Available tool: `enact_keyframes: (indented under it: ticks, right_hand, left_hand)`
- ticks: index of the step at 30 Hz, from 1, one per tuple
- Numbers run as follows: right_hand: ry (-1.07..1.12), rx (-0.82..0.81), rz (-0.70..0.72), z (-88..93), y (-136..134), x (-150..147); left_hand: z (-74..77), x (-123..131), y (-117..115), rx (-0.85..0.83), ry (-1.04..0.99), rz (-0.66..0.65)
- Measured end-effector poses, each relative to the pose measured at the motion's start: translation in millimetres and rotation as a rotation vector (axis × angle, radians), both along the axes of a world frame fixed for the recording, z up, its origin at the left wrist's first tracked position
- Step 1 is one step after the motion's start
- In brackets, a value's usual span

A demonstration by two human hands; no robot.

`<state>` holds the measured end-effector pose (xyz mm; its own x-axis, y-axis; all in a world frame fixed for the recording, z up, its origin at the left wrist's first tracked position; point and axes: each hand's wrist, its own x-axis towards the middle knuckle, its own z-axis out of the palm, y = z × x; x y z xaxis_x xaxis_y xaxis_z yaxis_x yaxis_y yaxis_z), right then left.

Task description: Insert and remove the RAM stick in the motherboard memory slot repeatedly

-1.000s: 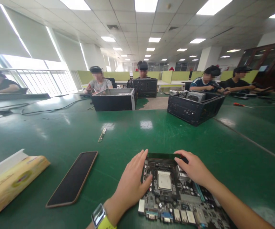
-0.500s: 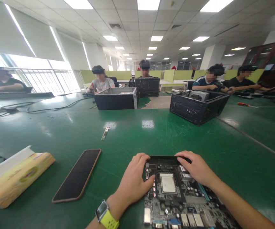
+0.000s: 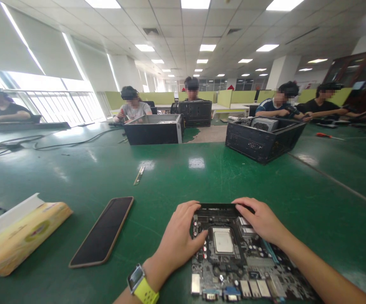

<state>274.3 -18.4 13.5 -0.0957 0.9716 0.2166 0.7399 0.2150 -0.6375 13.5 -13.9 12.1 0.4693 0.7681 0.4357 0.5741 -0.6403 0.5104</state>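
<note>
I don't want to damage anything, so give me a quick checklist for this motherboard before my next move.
1. Motherboard resting on the green table: ok.
2. Left hand at the left end of the dark strip on the board's far edge: ok.
3. Right hand at the strip's other end: ok.
4. Strip fully seated: cannot tell; fingers cover both ends.
5. Left thumb clear of the board's components: not ok; it reaches over them.
6. Smartphone clear of the board: ok, apart to the left.

Free passage between motherboard (image 3: 230, 270) and right-hand case (image 3: 244, 141); phone (image 3: 103, 232) an obstacle leftward.
</note>
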Motion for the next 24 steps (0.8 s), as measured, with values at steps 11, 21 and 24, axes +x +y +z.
enact_keyframes:
  ticks: [11, 21, 24]
  right_hand:
    - [-0.005, 0.018, 0.014, -0.8, 0.0, -0.5]
    - [-0.009, 0.019, 0.01, -2.6, 1.7, 0.0]
    - [-0.004, 0.018, 0.007, -1.8, 1.5, -0.6]
  left_hand:
    - [-0.8, -0.4, 0.3, 0.008, 0.001, 0.012]
    - [0.3, 0.7, -0.1, 0.011, -0.015, 0.013]
    - [0.5, 0.9, 0.1, 0.002, -0.013, 0.01]
